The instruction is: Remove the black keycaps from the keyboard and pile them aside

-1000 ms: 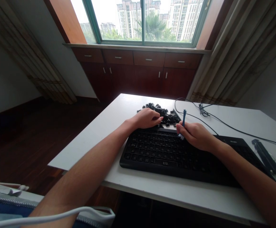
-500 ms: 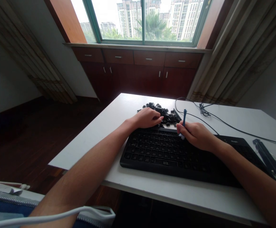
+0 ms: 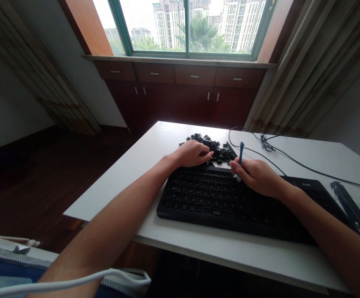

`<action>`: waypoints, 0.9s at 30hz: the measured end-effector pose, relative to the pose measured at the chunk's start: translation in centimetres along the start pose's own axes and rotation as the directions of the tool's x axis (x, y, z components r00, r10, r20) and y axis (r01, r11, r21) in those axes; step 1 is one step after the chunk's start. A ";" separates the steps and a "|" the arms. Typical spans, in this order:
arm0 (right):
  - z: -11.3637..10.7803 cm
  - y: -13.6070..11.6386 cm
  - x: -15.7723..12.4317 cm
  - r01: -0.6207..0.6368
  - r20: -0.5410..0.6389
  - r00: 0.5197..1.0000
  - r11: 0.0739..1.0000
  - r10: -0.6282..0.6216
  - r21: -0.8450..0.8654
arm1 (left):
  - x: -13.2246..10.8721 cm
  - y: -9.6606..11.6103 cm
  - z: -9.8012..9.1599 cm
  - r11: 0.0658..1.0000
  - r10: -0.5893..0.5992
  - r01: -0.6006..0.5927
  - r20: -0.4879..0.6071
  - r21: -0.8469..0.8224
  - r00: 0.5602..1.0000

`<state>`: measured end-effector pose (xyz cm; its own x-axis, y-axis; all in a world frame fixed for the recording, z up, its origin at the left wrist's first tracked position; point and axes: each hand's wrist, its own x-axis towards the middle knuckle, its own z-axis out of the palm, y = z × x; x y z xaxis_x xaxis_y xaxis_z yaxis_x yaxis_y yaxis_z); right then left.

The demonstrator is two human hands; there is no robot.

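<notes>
A black keyboard [image 3: 210, 194] with its keycaps off lies across the white table [image 3: 130, 178]. My right hand [image 3: 256, 176] is closed around a thin blue brush [image 3: 241, 152], held upright. The brush's whitish lower tip meets the keyboard's upper rows. At the keyboard's far left edge rests my left hand [image 3: 192, 153], its fingers curled; whatever they hold, if anything, is hidden. Just beyond that hand is a heap of loose black keycaps [image 3: 212, 145], partly covered by it.
A black cable [image 3: 310, 167] runs from the keyboard over the table's right side, with a bundled loop. Dark strip-like pieces [image 3: 350, 205] lie at the right. A white cord [image 3: 58, 285] crosses the lower left, above a blue zipped item [image 3: 9, 271].
Almost nothing differs. The brush in my right hand has shifted very slightly; my left hand stays in place.
</notes>
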<state>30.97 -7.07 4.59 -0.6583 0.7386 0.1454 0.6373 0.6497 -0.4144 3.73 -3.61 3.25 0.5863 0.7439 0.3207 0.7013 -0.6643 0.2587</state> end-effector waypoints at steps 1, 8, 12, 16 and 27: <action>0.0 0.0 0.0 0.003 0.002 1.000 1.000 -0.003 0.001 | 0.0 0.0 0.0 1.000 0.000 0.000 0.000 0.000 1.000; 0.0 0.0 0.0 0.009 -0.003 1.000 1.000 -0.009 0.000 | 0.0 0.1 0.0 1.000 -0.003 0.003 -0.003 0.007 1.000; 0.1 0.1 0.0 0.010 -0.005 1.000 1.000 -0.010 -0.001 | 0.0 0.1 0.0 1.000 -0.004 0.004 -0.002 0.009 1.000; 0.1 0.1 0.0 0.014 -0.008 1.000 1.000 -0.014 0.002 | 0.0 0.1 0.0 1.000 -0.004 0.004 0.000 0.008 1.000; 0.1 0.2 0.0 0.016 -0.008 1.000 1.000 -0.016 -0.003 | 0.0 0.1 0.0 1.000 -0.007 0.007 -0.005 -0.001 1.000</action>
<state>31.02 -6.94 4.47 -0.6650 0.7297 0.1593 0.6280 0.6617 -0.4095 3.76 -3.67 3.22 0.5794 0.7481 0.3236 0.7049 -0.6592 0.2618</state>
